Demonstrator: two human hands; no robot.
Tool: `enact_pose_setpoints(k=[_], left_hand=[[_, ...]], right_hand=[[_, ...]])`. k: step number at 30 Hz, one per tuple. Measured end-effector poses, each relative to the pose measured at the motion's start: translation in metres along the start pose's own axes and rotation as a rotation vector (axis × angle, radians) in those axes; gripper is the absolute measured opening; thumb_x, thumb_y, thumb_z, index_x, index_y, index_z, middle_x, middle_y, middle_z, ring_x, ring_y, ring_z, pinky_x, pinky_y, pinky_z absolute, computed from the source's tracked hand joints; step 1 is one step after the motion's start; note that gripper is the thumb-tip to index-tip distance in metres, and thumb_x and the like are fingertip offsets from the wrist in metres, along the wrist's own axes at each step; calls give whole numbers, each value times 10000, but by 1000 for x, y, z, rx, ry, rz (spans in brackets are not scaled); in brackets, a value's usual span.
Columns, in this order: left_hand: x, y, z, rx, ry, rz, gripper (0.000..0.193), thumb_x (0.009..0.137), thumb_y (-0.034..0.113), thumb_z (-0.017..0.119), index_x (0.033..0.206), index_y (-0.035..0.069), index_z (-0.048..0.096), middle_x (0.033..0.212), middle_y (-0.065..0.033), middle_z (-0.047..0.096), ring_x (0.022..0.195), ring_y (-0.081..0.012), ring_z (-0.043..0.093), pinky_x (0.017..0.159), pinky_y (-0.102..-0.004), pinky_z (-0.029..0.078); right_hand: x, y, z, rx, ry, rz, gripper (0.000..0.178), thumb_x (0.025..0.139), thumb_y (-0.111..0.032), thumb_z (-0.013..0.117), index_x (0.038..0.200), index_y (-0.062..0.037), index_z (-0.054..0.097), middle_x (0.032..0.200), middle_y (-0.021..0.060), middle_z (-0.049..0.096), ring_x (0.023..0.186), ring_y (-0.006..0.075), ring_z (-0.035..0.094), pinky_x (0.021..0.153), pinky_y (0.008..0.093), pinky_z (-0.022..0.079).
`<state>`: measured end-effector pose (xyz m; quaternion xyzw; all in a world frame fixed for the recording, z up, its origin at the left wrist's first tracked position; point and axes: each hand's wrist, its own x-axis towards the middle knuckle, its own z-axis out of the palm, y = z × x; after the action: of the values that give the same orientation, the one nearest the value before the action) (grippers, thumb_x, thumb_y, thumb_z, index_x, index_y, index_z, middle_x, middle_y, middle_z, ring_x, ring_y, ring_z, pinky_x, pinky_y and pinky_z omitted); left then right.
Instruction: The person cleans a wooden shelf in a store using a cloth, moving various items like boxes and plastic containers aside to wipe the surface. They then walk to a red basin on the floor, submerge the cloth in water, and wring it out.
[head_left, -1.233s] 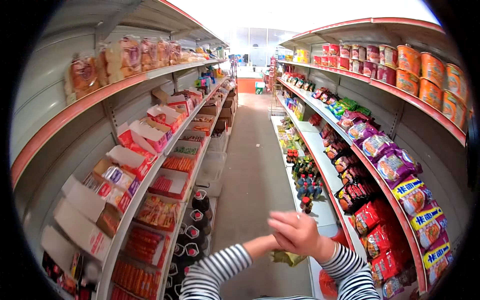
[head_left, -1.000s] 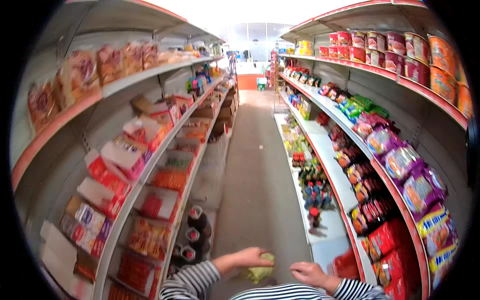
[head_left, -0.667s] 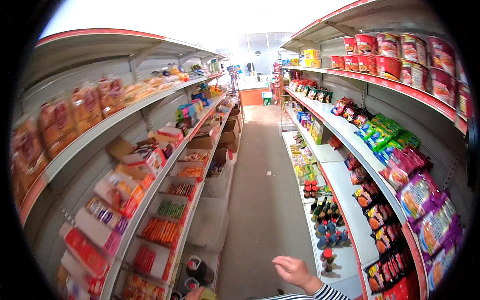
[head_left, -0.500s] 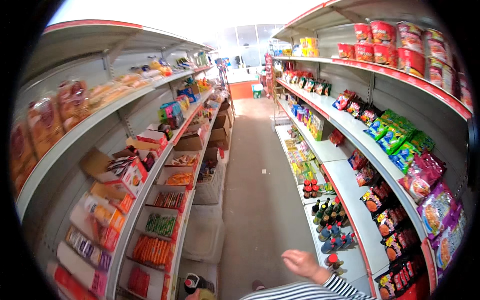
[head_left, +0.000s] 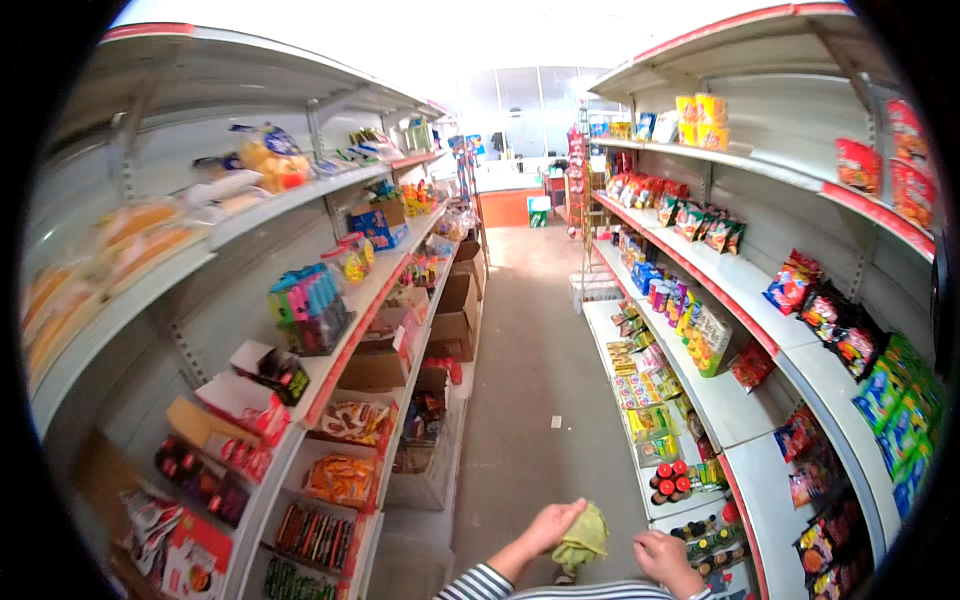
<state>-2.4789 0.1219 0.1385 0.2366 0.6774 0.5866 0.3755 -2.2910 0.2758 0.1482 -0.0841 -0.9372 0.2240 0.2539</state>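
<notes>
My left hand (head_left: 548, 530), in a striped sleeve, is closed on a crumpled yellow-green cloth (head_left: 582, 538) that hangs down over the aisle floor. To its right, my right hand (head_left: 668, 562) is held with its fingers curled in, and nothing shows in it. This hand is nearest to the dark bottles (head_left: 712, 545) on the low right shelf, apart from them in the picture. Red-capped bottles (head_left: 670, 482) stand just beyond.
Shelving lines both sides of a narrow aisle (head_left: 520, 350). On the left are open boxes of packaged snacks (head_left: 335, 478) and brown cartons (head_left: 455, 315). Bagged noodles (head_left: 900, 410) fill part of the right shelves. An orange counter (head_left: 508, 208) stands at the far end.
I have moved forward along the aisle, so the shelves have shifted back past me. My left hand has risen from the lower edge with the cloth. My right hand's fingers have curled in.
</notes>
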Motion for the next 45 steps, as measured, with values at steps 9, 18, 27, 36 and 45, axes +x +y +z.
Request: enact_pose_setpoints(k=[9, 18, 27, 36, 45], left_hand=[[159, 21, -215, -669, 546, -154, 411, 904, 358, 399, 1028, -1, 555, 936, -116, 612, 837, -226, 606, 739, -360, 498], [385, 1, -388, -1109, 524, -52, 410, 902, 381, 366, 987, 22, 546, 928, -143, 605, 822, -295, 599, 726, -432, 505], [757, 178, -455, -1042, 12, -120, 365, 915, 354, 366, 960, 38, 544, 918, -117, 609, 809, -245, 603, 708, -377, 515], [963, 210, -575, -729, 227, -254, 508, 916, 441, 316, 1166, 25, 464, 1129, -129, 548, 1006, -273, 554, 856, -429, 461], [1129, 249, -717, -929, 675, -93, 518, 912, 447, 317, 1159, 18, 468, 1125, -138, 549, 1005, -282, 552, 862, -440, 455]], right_hand=[[333, 92, 108, 128, -109, -273, 163, 780, -194, 557, 850, -68, 633, 857, 69, 632, 729, 252, 615, 621, 347, 504], [600, 166, 241, 129, -210, -283, 171, 773, -215, 561, 869, -87, 623, 825, 68, 627, 717, 262, 610, 617, 345, 500], [816, 251, 291, 225, -33, 76, 180, 746, -208, 606, 871, -85, 648, 811, 103, 636, 690, 262, 619, 610, 328, 500], [1097, 373, 383, 413, -113, 66, 177, 796, -200, 579, 910, -82, 645, 836, 92, 632, 695, 231, 617, 624, 296, 488], [1346, 476, 470, 364, -190, -138, 208, 810, -263, 549, 926, -111, 631, 890, 75, 631, 784, 254, 610, 679, 327, 496]])
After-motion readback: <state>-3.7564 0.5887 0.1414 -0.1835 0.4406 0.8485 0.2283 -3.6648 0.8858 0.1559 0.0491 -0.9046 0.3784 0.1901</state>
